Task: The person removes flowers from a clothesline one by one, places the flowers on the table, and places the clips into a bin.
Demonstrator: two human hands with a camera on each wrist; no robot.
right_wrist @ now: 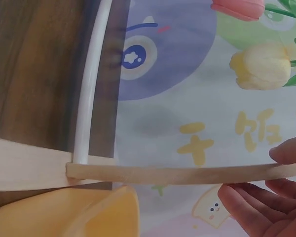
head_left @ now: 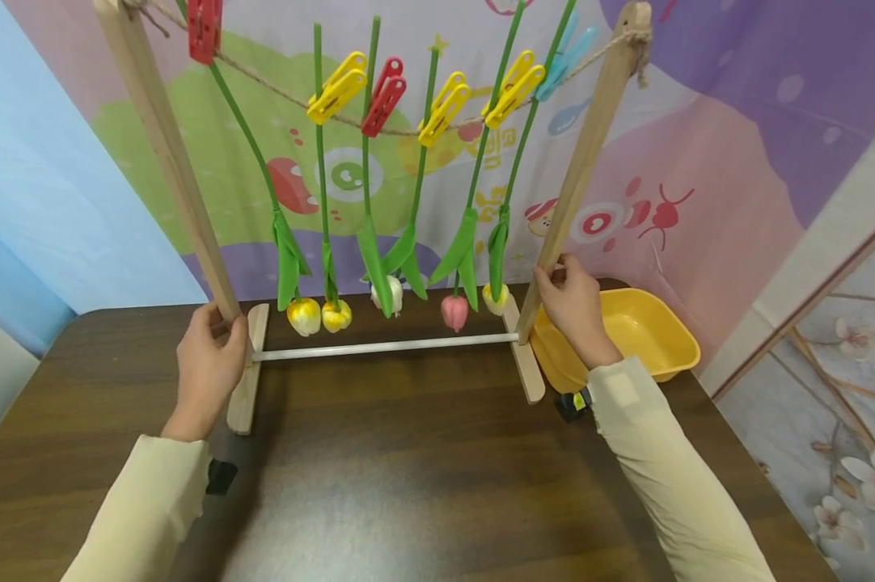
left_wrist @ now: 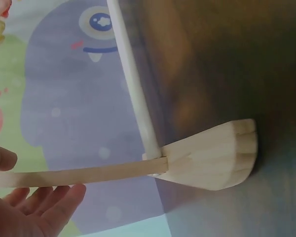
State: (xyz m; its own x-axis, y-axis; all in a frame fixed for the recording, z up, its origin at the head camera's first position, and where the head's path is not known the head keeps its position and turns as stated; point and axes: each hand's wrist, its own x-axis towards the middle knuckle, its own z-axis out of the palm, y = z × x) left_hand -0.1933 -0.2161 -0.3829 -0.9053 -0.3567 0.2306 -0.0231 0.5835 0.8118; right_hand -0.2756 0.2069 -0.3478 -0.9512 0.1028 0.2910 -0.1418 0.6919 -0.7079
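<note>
Wooden posts [head_left: 174, 174]: left fingers [left_wrist: 64, 210] and right fingers [right_wrist: 242, 201] grip one each; only head view shows clothespins [head_left: 328, 101]

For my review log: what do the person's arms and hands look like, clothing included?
The left hand and right hand are ungloved. Both the left sleeve and right sleeve are long and pale cream. A small black object shows by the left cuff; another, marked yellow-green, by the right.
</note>
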